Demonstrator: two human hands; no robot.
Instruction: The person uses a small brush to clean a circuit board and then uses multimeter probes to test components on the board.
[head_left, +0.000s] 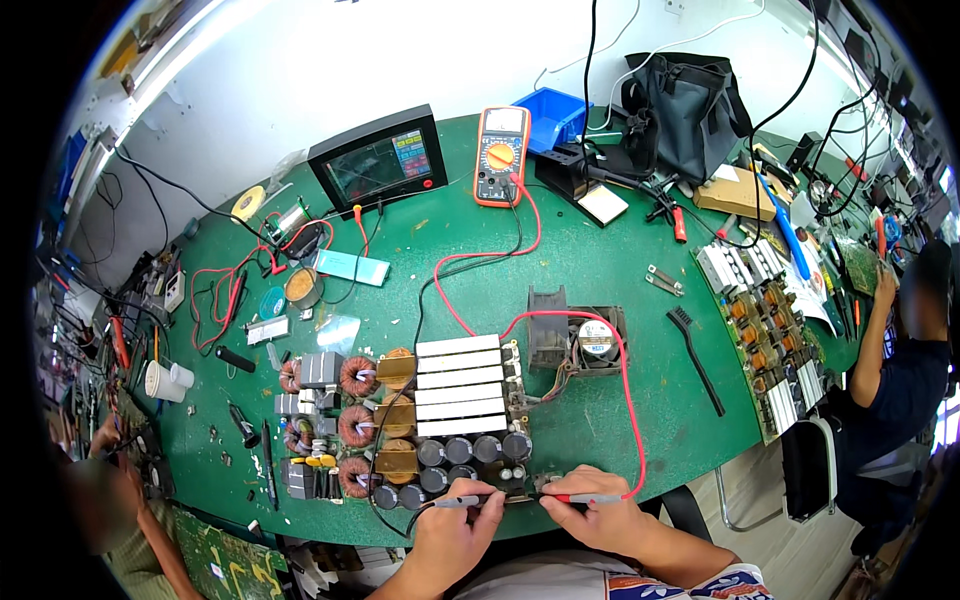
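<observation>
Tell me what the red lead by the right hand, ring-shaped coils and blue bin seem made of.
Red lead: rubber or soft plastic outside, smooth; it bends in easy curves.
Ring-shaped coils: probably copper wire, perhaps enamelled, judging by the reddish-brown windings.
Blue bin: likely moulded plastic, smooth, given its even colour and plain walls.

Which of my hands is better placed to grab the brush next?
Probably the right hand: it is closer to the brush, which lies on its side. The left hand is farther. The right would need to set down its red probe.
</observation>
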